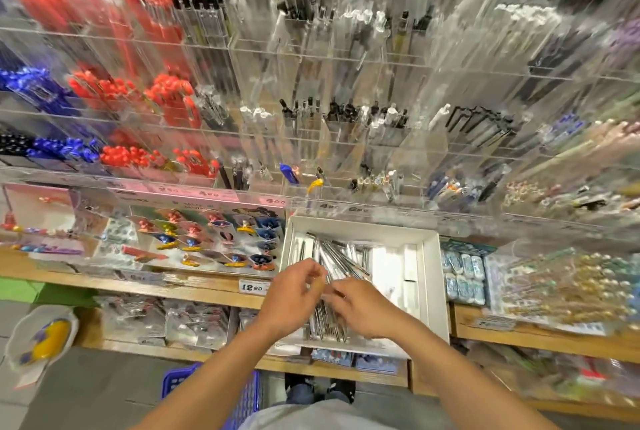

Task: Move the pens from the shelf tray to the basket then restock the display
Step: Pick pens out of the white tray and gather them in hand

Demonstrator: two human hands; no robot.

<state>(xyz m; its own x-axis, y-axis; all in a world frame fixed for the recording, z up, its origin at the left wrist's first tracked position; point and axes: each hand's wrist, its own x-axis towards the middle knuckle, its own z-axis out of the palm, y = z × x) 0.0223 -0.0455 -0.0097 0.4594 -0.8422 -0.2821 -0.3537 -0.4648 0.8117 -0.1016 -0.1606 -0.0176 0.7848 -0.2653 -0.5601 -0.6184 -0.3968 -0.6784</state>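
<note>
Both your forearms reach forward and up from the bottom edge and converge over the white shelf tray (431, 277), wrists nearly meeting. Your left hand (294, 294) is held palm-down over the tray's near-left part, wrist slightly bent, fingers (317, 272) curled inward around the upper ends of a bundle of pens (329, 318). Your right hand (360, 308) sits just beside it, back of the hand up, its fingers bent toward the left hand and closed over the same bundle; motion blur hides exactly which fingertips touch which pen. The bundle lies lengthwise in the tray, grey and silver barrels, lower ends showing below your right hand. More pens (332, 249) lie loose in the tray beyond your hands, with white boxes along its right side. The tray rests on a wooden shelf (214, 286) under the clear acrylic pen display (311, 100), which holds red, blue, black and clear pens in rows. The blue basket (173, 381) sits low on the floor, under your left forearm, well apart from the tray.
</note>
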